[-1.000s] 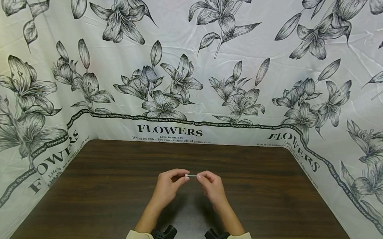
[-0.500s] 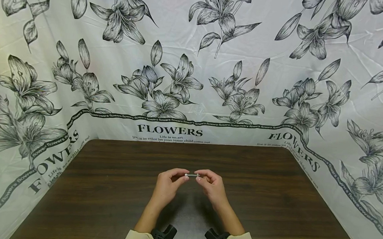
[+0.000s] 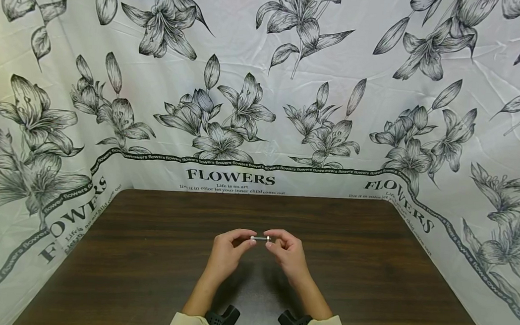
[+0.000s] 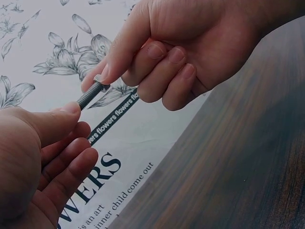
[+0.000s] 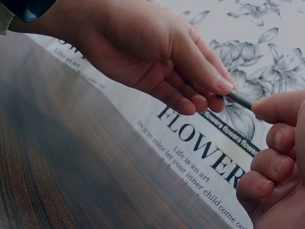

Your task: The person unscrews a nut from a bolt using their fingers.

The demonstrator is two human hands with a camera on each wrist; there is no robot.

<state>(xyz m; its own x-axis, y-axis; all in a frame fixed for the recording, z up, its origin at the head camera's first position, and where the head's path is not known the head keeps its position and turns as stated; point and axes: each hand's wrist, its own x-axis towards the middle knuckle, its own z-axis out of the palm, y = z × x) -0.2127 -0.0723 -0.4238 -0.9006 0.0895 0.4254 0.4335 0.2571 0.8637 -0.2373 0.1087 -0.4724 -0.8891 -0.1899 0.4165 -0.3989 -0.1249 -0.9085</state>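
A grey threaded bolt (image 3: 261, 238) is held level between both hands, above the dark table. My left hand (image 3: 226, 254) pinches its left end between thumb and fingertips, which cover that end in the left wrist view. On the bolt's right end sits a small nut (image 4: 103, 85). My right hand (image 3: 291, 258) has thumb and index finger around this nut, the thumb touching it in the left wrist view. The other right fingers curl in towards the palm. In the right wrist view, the right thumb hides the nut, while the bolt's threads (image 5: 241, 100) show between the hands.
The brown wooden table (image 3: 147, 255) spreads beneath the hands. A white cloth (image 3: 240, 121) with black flower prints and lettering hangs behind it and at both sides. Each wrist wears a black camera mount (image 3: 223, 318).
The right thumb and index finger have spread slightly and shifted on the bolt's right end, so more of the nut shows. The left hand stays nearly still.
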